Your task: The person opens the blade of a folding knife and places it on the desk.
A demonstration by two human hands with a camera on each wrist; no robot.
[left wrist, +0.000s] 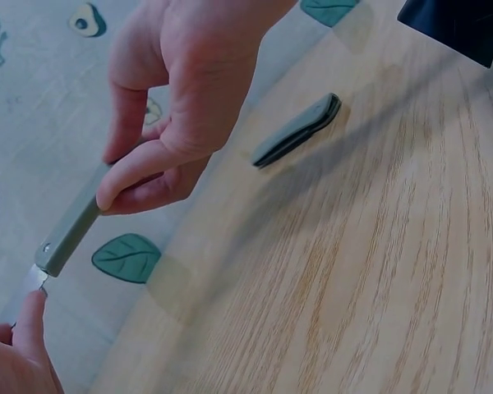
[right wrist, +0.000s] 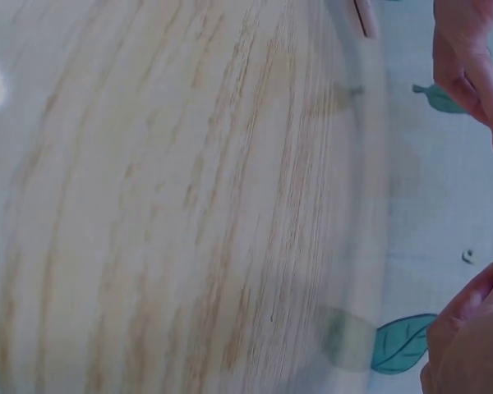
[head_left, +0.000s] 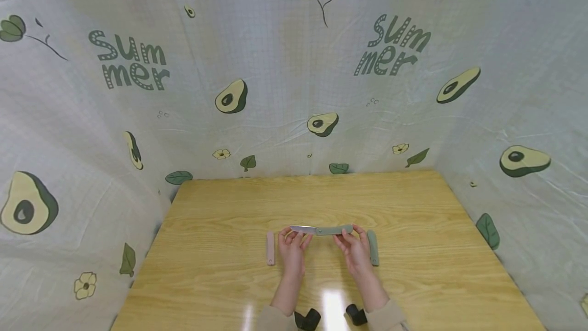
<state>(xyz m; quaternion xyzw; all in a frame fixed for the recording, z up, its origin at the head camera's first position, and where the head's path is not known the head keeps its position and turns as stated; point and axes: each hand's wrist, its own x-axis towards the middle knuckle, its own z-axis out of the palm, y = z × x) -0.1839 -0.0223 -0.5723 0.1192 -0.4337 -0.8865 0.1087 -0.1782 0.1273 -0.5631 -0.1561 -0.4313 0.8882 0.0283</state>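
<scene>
A folding knife with a green handle [head_left: 334, 230] is held level above the table, its steel blade [head_left: 303, 229] swung out to the left. My left hand [head_left: 292, 249] pinches the blade between thumb and fingers. At the other end, my right hand [head_left: 356, 253] grips the handle near its butt. In the left wrist view the right hand [left wrist: 189, 90] holds the handle, and the left hand [left wrist: 16, 353] is partly cut off at the corner. The right wrist view cuts off most of the knife at its edge.
A pink folded knife [head_left: 270, 248] lies on the wooden table [head_left: 220, 280] left of my left hand. A second green knife [head_left: 373, 248], folded, lies just right of my right hand. Printed cloth [head_left: 275, 65] hangs around the back and sides of the table.
</scene>
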